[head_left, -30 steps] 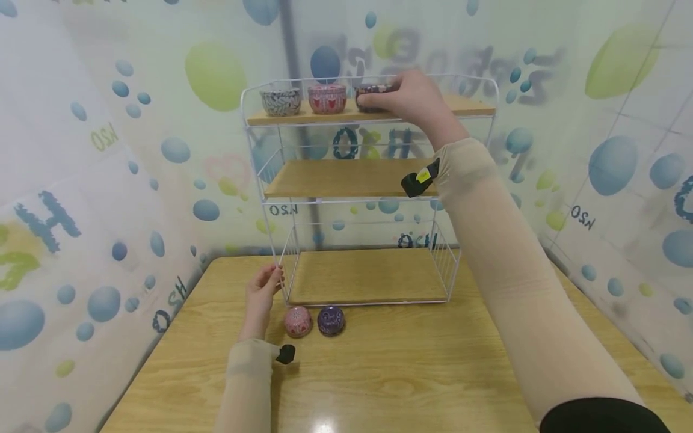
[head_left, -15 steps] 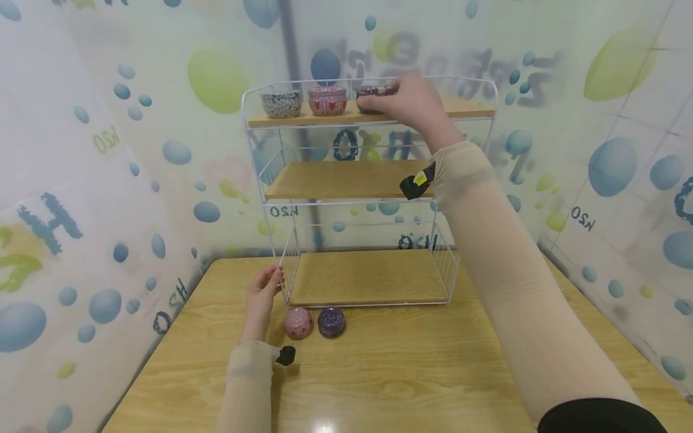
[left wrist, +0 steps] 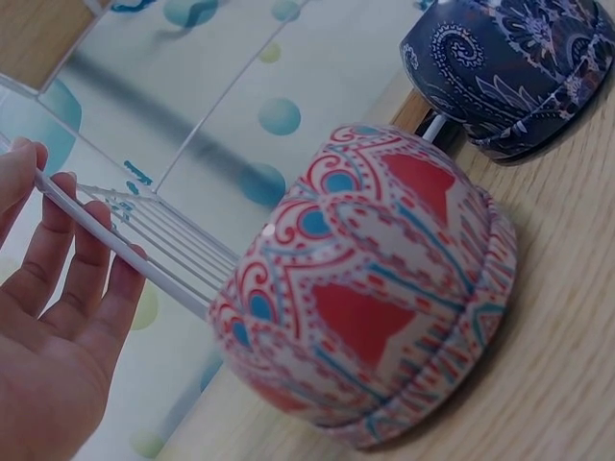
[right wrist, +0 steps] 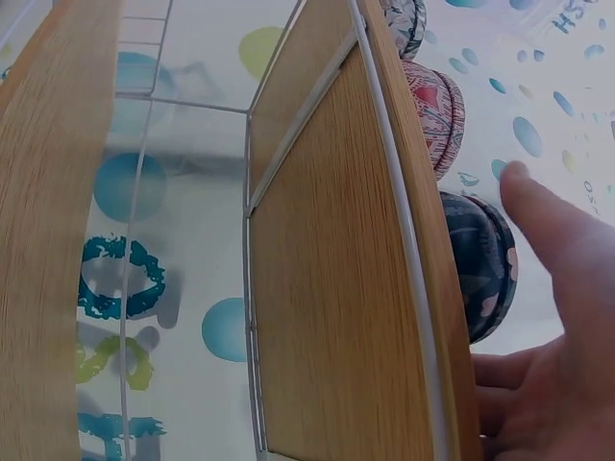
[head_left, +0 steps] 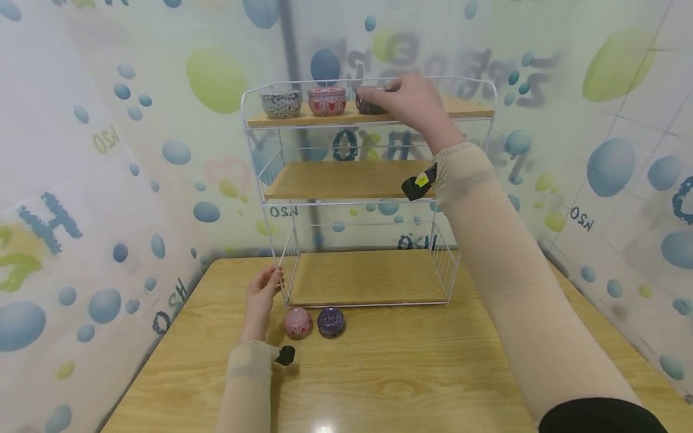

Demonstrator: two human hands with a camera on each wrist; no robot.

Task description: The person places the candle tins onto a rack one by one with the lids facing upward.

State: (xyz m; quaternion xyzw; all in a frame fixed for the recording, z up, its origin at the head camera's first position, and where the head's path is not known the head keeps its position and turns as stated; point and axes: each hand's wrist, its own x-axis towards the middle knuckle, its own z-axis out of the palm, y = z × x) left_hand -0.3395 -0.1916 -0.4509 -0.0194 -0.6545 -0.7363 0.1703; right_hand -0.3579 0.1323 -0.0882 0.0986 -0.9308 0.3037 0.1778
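Note:
In the head view a white wire shelf rack [head_left: 319, 201] with wooden boards stands on the table. My left hand [head_left: 262, 288] grips its lower left post, thumb and fingers around the white rod [left wrist: 106, 235]. At the top shelf my right hand [head_left: 414, 102] is beside a small dark patterned round tin [head_left: 368, 105]. In the right wrist view its thumb [right wrist: 553, 216] stands apart from the dark tin, with the other fingers partly hidden behind the shelf edge. A pink-and-red tin [head_left: 327, 102] and a grey leaf-patterned tin [head_left: 281, 104] sit left of it on that shelf.
On the wooden table [head_left: 379, 373], before the rack's front left corner, lie a pink round piece with red hearts [head_left: 298, 323] and a dark purple paisley one [head_left: 331, 322]. A wire rail [head_left: 460, 81] edges the top shelf. Patterned curtain walls [head_left: 135, 210] close in the sides and back.
My right thumb has lifted from the front of the dark tin, which stays on the top shelf. The left hand keeps its hold on the rack post.

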